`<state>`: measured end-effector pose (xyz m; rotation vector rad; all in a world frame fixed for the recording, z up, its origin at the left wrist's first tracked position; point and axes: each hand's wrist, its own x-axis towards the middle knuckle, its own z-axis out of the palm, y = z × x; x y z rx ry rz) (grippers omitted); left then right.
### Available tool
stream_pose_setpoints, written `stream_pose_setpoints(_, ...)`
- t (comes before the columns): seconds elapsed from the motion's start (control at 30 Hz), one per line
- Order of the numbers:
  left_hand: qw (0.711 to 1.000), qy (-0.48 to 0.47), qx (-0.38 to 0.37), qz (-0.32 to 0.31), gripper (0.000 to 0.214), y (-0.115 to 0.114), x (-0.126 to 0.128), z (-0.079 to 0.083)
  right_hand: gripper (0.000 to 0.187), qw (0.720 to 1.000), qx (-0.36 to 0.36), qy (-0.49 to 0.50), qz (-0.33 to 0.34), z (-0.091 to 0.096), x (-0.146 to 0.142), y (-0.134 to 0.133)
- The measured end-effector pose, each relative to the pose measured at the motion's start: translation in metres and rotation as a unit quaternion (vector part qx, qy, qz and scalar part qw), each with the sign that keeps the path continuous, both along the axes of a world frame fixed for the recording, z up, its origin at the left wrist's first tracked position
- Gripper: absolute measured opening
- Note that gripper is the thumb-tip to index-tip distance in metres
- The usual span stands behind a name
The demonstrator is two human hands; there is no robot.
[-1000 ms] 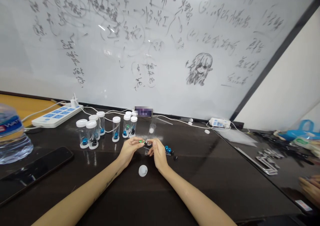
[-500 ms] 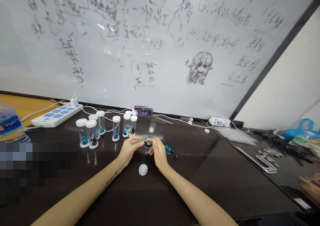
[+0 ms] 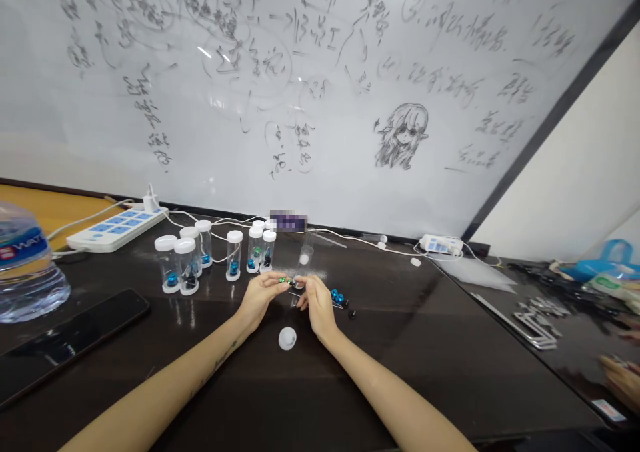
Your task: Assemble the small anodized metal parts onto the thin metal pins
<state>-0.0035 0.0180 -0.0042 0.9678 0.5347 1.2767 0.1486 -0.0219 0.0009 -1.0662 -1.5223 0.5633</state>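
Observation:
My left hand [image 3: 259,300] pinches a small shiny green part [image 3: 283,280] with its fingertips. Against that part's right end is a small black piece [image 3: 293,284], and the fingertips of my right hand [image 3: 319,305] close on it. Whether green and black form one piece, I cannot tell. Thin metal rods lie under my right hand, partly hidden. Nearer to me rests a round white cap [image 3: 287,339]. Small blue parts [image 3: 337,297] and a black knob-like part [image 3: 352,314] lie right of my right hand. A clear tube [image 3: 306,253] stands just behind both hands.
Several clear tubes with white caps [image 3: 185,247] hold blue, green or black parts at left. Beyond them are a power strip [image 3: 117,229] and cables. A water bottle [image 3: 30,265] and phone [image 3: 70,342] lie far left. Bent metal rods [image 3: 537,329] and another person's hand [image 3: 623,379] are right.
Both hands keep almost the same place and grip. The whole view has shifted slightly. At the right edge the other person's hand has moved a little.

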Motion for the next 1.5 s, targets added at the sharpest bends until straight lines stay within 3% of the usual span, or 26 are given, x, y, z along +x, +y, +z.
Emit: stream_pose_setpoints(1.5, 1.0, 0.003, -0.001, -0.002, 0.023, -0.0029, -0.0008, 0.0028, 0.045, 1.0, -0.007, -0.008, 0.004, 0.0031, -0.0017, -0.0016)
